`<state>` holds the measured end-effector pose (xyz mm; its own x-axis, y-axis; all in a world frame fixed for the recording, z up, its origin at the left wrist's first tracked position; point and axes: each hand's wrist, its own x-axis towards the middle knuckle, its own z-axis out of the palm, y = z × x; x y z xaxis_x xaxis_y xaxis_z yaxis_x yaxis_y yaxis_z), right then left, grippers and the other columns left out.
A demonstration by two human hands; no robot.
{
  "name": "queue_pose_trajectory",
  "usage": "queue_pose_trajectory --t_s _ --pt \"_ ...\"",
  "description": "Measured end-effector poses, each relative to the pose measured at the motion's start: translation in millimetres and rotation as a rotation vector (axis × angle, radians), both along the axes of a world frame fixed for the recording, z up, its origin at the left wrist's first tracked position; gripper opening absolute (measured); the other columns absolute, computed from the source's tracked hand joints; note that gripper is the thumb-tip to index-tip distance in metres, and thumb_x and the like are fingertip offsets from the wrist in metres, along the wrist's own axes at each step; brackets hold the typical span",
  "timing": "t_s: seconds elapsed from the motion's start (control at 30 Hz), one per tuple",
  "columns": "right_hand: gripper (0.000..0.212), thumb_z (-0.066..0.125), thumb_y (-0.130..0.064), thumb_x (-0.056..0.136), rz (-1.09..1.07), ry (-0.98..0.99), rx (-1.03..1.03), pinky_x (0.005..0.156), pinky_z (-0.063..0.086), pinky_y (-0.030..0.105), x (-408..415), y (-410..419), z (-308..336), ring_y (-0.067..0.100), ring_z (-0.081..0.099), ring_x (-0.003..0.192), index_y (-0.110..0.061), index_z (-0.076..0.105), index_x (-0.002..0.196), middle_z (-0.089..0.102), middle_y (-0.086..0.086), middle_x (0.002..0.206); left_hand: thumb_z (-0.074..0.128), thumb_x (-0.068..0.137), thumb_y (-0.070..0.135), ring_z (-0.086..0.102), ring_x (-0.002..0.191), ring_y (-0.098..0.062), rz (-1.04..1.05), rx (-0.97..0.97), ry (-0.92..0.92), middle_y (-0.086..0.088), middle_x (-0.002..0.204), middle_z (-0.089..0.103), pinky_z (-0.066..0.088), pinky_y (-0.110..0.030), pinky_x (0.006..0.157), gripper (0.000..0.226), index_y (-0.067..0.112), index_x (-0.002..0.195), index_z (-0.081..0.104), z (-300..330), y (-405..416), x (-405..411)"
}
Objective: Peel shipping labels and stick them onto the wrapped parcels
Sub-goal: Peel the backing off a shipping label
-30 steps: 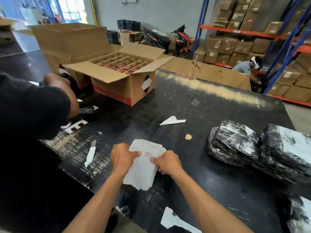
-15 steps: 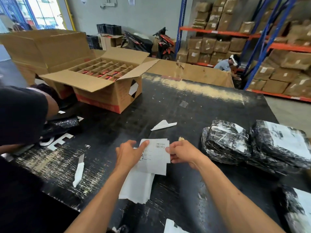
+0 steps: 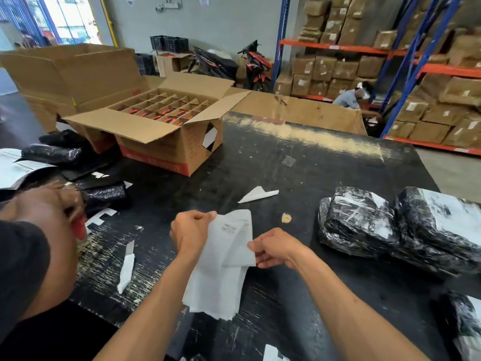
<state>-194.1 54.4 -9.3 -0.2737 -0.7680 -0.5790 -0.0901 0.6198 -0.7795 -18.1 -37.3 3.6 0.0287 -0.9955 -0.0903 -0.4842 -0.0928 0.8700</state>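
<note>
My left hand point(image 3: 190, 231) pinches the top left corner of a white shipping label point(image 3: 235, 237) held just above the black table point(image 3: 299, 168). My right hand point(image 3: 276, 247) grips the label's lower right corner, where it curls away from its backing. Under it lies a stack of more label sheets point(image 3: 214, 295). Two parcels wrapped in black film sit to the right: one point(image 3: 356, 222) near my right hand, another point(image 3: 442, 227) beside it with a white label on top. A third wrapped parcel point(image 3: 466, 324) shows at the lower right edge.
An open cardboard box with dividers point(image 3: 158, 126) stands at the back left, a bigger carton point(image 3: 70, 74) behind it. Another person's arm point(image 3: 39, 230) reaches in at the left, near black bags point(image 3: 104, 194). Paper scraps point(image 3: 257, 194) and a backing strip point(image 3: 126, 269) lie about.
Both hands lifted the top label off the stack, then pulled it apart from its backing; the right hand dropped to the lower corner. The other person's arm came nearer at the left.
</note>
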Motion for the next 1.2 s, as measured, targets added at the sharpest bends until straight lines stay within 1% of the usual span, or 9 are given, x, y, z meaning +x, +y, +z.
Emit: queue_pose_trajectory --t_s 0.2,0.3,0.43,0.6,0.73,0.83,0.93,1.03,1.2 --pt "0.013 0.066 -0.008 0.095 0.041 0.160 0.084 0.070 0.065 0.034 5 -3 -8 0.017 0.068 0.061 0.003 0.070 0.099 0.073 0.011 0.080 0.078 0.084 0.033 0.066 0.080 -0.026 0.122 0.089 0.227 -0.002 0.075 0.068 0.057 -0.040 0.084 0.028 0.012 0.067 0.069 33 -38 12" --pt "0.034 0.080 -0.028 0.088 0.055 0.108 0.073 0.072 0.065 0.032 5 0 -5 0.017 0.071 0.065 0.003 0.073 0.101 0.076 0.011 0.083 0.077 0.085 0.035 0.070 0.085 -0.024 0.117 0.108 0.303 -0.004 0.083 0.073 0.059 -0.041 0.084 0.025 0.013 0.074 0.071 43 -45 9" --pt "0.052 0.080 -0.059 0.075 0.065 0.394 -0.010 0.073 0.061 0.031 1 -2 2 0.015 0.070 0.074 -0.014 0.077 0.100 0.075 -0.001 0.082 0.073 0.089 0.037 0.073 0.083 -0.020 0.103 0.099 0.358 -0.002 0.084 0.074 0.061 -0.042 0.081 0.024 0.014 0.082 0.070 41 -34 -14" --pt "0.031 0.065 -0.038 0.097 -0.046 -0.137 -0.375 0.085 0.061 0.036 -7 18 33 0.025 0.074 0.095 -0.013 0.076 0.111 0.078 0.008 0.105 0.066 0.096 0.034 0.063 0.073 -0.010 0.158 0.044 0.411 0.000 0.086 0.069 0.045 -0.025 0.057 0.024 0.011 0.091 0.070 42 -24 -40" --pt "0.019 0.075 -0.024 0.092 -0.079 -0.114 -0.542 0.076 0.058 0.032 -11 32 36 0.020 0.072 0.081 -0.010 0.078 0.104 0.078 0.011 0.100 0.063 0.098 0.036 0.059 0.071 -0.008 0.152 0.055 0.407 -0.005 0.097 0.070 0.038 -0.022 0.053 0.027 0.009 0.100 0.069 44 -17 -64" --pt "0.012 0.074 -0.019 0.093 -0.189 -0.062 -0.596 0.072 0.056 0.032 -21 35 33 0.018 0.069 0.076 -0.008 0.078 0.097 0.078 0.008 0.092 0.062 0.097 0.042 0.062 0.088 -0.012 0.046 0.010 0.236 -0.007 0.117 0.066 0.045 -0.024 0.065 0.035 0.013 0.117 0.060 46 -7 -82" --pt "0.013 0.067 -0.016 0.098 -0.266 -0.029 -0.630 0.068 0.056 0.029 -37 43 38 0.017 0.068 0.076 -0.007 0.077 0.098 0.078 0.007 0.092 0.065 0.093 0.045 0.052 0.123 -0.022 -0.126 -0.331 -0.043 -0.005 0.141 0.052 0.049 -0.036 0.093 0.055 0.020 0.140 0.049 40 4 -91" --pt "0.014 0.065 -0.013 0.099 -0.306 -0.012 -0.662 0.063 0.056 0.024 -52 49 45 0.015 0.067 0.074 -0.004 0.076 0.098 0.076 0.007 0.089 0.067 0.095 0.031 0.058 0.109 -0.003 -0.500 -0.538 0.117 0.008 0.120 0.066 0.051 -0.023 0.090 0.024 0.023 0.118 0.071 40 16 -100" --pt "0.010 0.073 -0.012 0.093 -0.424 -0.013 -0.731 0.063 0.056 0.023 -71 56 55 0.013 0.067 0.071 -0.004 0.077 0.097 0.076 0.006 0.084 0.068 0.096 0.019 0.070 0.090 0.000 -0.777 -0.287 0.406 0.011 0.095 0.078 0.050 -0.014 0.079 0.015 0.017 0.105 0.079 37 34 -117"
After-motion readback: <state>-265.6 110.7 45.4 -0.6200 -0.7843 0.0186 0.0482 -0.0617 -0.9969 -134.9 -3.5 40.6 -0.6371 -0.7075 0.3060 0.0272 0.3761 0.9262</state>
